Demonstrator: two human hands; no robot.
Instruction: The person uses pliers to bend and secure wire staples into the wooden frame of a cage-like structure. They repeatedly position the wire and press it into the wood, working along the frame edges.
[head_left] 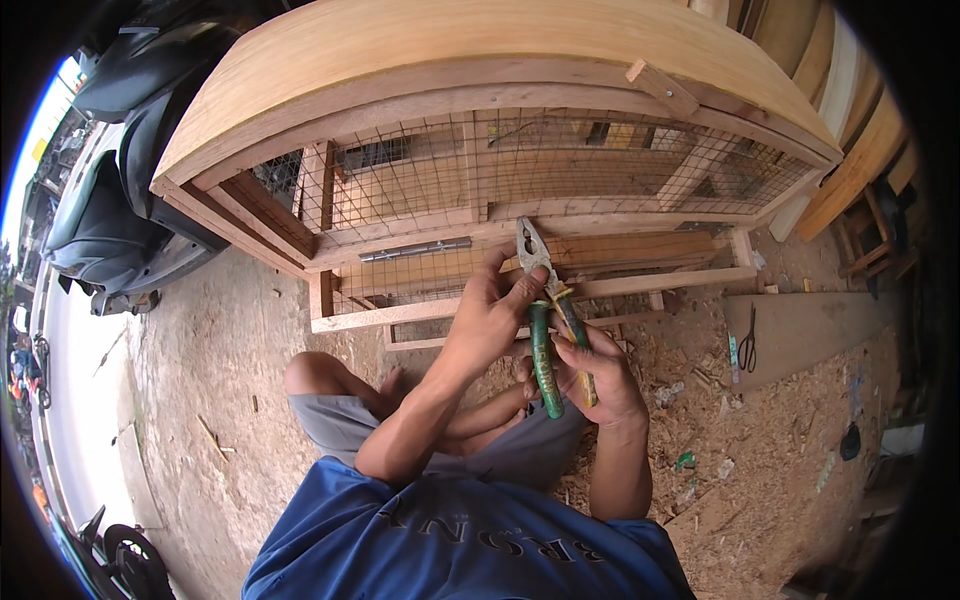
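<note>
You have the steel pliers with green and yellow grips [541,335] near the middle of the frame, nose toward the top, in front of the pale wooden cabinet with wire-mesh panels [480,35]. Holding them at both ends probably keeps them steady and easy to turn. A slim silver metal bolt [415,250] lies along the cabinet's lower rail, left of the pliers' nose.

Your left hand [487,315] is mostly closed, thumb laid across the pliers' head near the pivot. Your right hand [603,372] is half curled around the handles, palm turned inward; how firmly it grips, you cannot tell. Both elbows bend, bringing your forearms up from the lower edge.
</note>
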